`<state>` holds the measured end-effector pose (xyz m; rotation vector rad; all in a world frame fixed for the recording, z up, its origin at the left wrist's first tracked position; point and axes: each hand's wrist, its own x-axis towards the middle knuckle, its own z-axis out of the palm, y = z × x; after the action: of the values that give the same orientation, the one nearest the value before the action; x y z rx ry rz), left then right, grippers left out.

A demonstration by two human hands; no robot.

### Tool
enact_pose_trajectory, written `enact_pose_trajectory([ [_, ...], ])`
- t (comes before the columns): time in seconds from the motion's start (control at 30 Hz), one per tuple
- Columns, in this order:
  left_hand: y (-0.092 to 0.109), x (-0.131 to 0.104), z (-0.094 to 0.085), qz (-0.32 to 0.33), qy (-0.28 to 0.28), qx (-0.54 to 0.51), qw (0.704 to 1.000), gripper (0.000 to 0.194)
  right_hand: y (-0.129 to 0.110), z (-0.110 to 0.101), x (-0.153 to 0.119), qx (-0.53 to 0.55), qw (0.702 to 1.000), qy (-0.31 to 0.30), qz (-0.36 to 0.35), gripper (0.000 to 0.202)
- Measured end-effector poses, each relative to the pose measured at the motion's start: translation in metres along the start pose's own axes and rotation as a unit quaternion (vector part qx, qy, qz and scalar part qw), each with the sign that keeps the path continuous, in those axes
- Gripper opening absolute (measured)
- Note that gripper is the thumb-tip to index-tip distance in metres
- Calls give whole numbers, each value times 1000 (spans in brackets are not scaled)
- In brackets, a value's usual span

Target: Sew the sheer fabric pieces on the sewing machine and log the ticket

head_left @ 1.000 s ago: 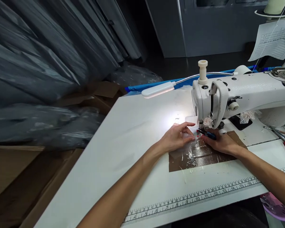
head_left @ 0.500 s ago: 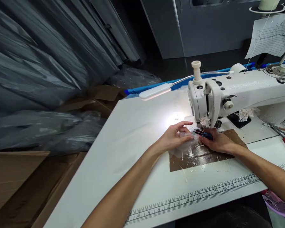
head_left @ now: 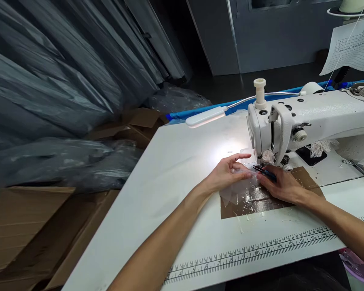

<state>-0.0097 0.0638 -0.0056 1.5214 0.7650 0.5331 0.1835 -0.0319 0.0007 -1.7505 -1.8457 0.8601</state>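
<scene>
Below the sewing machine's (head_left: 321,109) head: cloth and snips

The left hand (head_left: 221,176) pinches sheer cloth (head_left: 235,192) in its fingers, one extended; the cloth lies beneath them, over a brown mat (head_left: 230,212). Just rightward, snips (head_left: 270,175) slant, tips toward the left hand, gripped by the right hand's (head_left: 283,186) fingers.

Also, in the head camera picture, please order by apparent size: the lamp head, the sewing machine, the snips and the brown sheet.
1. Sewing machine
2. Brown sheet
3. Lamp head
4. Snips, partly hidden by the right hand
</scene>
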Motion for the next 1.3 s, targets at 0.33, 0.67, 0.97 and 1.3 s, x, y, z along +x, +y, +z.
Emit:
enact_pose_trajectory([
  [0.33,1,-1,6,-11,-13,-24,1000,74,-5,9,-2,-112,994,15,7,37],
  [0.67,2,-1,10,-14,-4,-14,1000,79,-8,12,1,-203,979,24,-6,31],
  [0.97,1,-2,10,-6,-10,19,1000,73,-16,12,0,-219,974,34,34,30],
  [1.3,1,-1,2,25,-3,19,999,67,3,7,2,38,999,8,9,41],
])
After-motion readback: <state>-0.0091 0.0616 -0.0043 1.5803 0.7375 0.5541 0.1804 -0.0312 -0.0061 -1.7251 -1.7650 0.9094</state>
